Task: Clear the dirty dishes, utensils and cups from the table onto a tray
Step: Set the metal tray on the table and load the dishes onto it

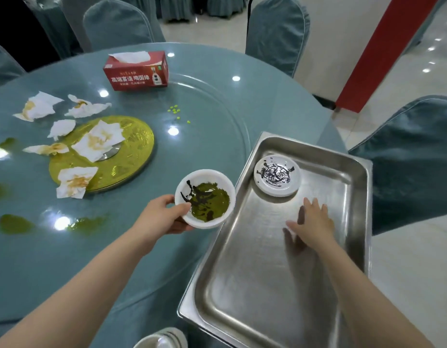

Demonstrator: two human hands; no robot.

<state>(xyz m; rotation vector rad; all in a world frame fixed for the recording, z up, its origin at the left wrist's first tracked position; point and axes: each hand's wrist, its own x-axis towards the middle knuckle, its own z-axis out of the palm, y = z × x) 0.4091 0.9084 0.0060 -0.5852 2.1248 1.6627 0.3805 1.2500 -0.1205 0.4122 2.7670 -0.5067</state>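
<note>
Stacked white dishes (162, 339) poke in at the bottom edge, cropped, probably bowls or cups, hard to tell. Left hand (162, 217) grips the rim of a white bowl (204, 198) smeared with green and dark sauce, thumb over the lip, fingers curled under; bowl is off the table (217, 109), just beside the left rim of the steel tray (342, 167). Right hand (314, 222) hovers over or rests on the tray floor, fingers straight and spread, holding nothing. One dirty white saucer (277, 175) already sits in the tray's far corner. Step in hand: carrying the bowl to the tray. Next move likely needs lifting it over the raised rim and setting it level near the saucer so sauce stays in. Soiled napkins (97, 141), green spills and a red tissue box (137, 70) remain on the table.
</note>
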